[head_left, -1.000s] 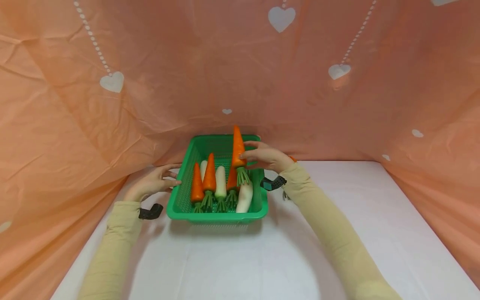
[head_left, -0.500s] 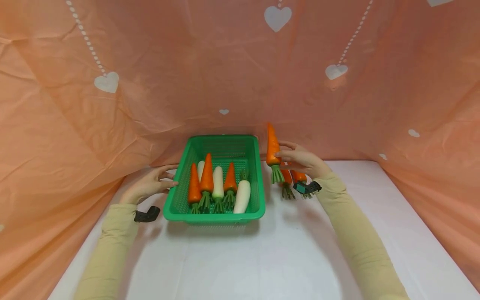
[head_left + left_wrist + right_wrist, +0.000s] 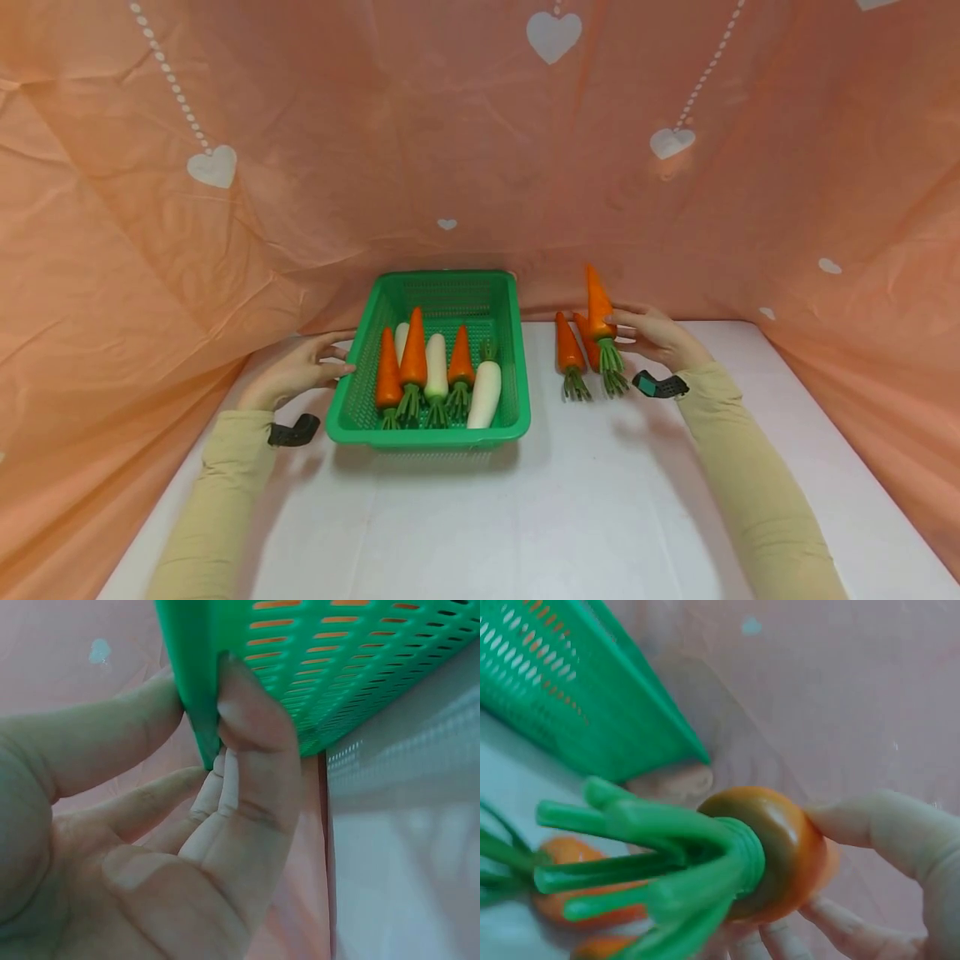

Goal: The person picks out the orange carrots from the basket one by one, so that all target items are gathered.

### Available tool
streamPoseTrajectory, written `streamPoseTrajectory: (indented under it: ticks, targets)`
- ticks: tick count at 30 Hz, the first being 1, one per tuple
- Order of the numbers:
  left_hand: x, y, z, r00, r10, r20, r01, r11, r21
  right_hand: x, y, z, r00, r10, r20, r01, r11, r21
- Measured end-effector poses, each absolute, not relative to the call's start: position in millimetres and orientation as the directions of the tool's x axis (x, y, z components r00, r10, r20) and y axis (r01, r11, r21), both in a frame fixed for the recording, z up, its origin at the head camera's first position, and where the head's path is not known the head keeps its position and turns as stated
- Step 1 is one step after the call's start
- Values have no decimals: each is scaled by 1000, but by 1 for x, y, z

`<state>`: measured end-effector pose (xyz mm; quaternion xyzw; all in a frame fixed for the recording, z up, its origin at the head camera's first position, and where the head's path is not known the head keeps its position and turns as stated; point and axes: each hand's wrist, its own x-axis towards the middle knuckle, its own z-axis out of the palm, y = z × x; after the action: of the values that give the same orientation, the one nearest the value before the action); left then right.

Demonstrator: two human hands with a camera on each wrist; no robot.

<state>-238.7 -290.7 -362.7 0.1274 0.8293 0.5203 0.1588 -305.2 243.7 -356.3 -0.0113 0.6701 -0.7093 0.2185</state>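
In the head view my left hand (image 3: 300, 373) holds the left side of a green plastic basket (image 3: 431, 435). The left wrist view has its thumb and fingers pinching the basket's rim (image 3: 193, 682). To the right of the basket, my right hand (image 3: 654, 335) grips a carrot (image 3: 598, 304) with green stems, tip pointing away. That carrot (image 3: 784, 847) fills the middle of the right wrist view, thumb on one side and fingers on the other. Just left of it, two carrots lie on the table: one carrot (image 3: 569, 346) in full view, the other (image 3: 587, 343) partly hidden.
Inside the basket lie three carrots (image 3: 413, 354) and three white radishes (image 3: 484, 393), one largely covered. A white table (image 3: 480, 517) spreads in front. An orange-pink curtain (image 3: 480, 142) with hearts hangs behind and at both sides.
My right hand has carried the carrot from above the basket rightward, then lower, to beside the two carrots on the table. My left hand stays at the basket's rim.
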Motion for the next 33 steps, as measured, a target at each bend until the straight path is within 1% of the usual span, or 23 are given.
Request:
streamPoseTrajectory:
  ticks: [5, 12, 15, 21, 24, 33]
  targets:
    - [-239, -291, -363, -918, 375, -128, 47, 424, 904, -300, 264, -366, -917, -287, -276, 280, 29, -960]
    - [-240, -292, -364, -915, 384, -126, 52, 421, 906, -294, 287, -378, -922, -247, -300, 320, -46, -946]
    - [-241, -292, -365, -915, 383, -126, 53, 423, 905, -293, 295, -384, -916, -224, -332, 351, -50, -935]
    - [-241, -293, -366, -911, 394, -119, 57, 408, 911, -297, 301, -394, -898, -192, -395, 385, 90, -919]
    - [-241, -293, -367, -910, 398, -117, 59, 404, 913, -298, 302, -398, -901, -198, -386, 363, 144, -921]
    - [-241, -293, -366, -911, 396, -118, 65, 417, 907, -296, 301, -405, -912, -199, -359, 314, 226, -922]
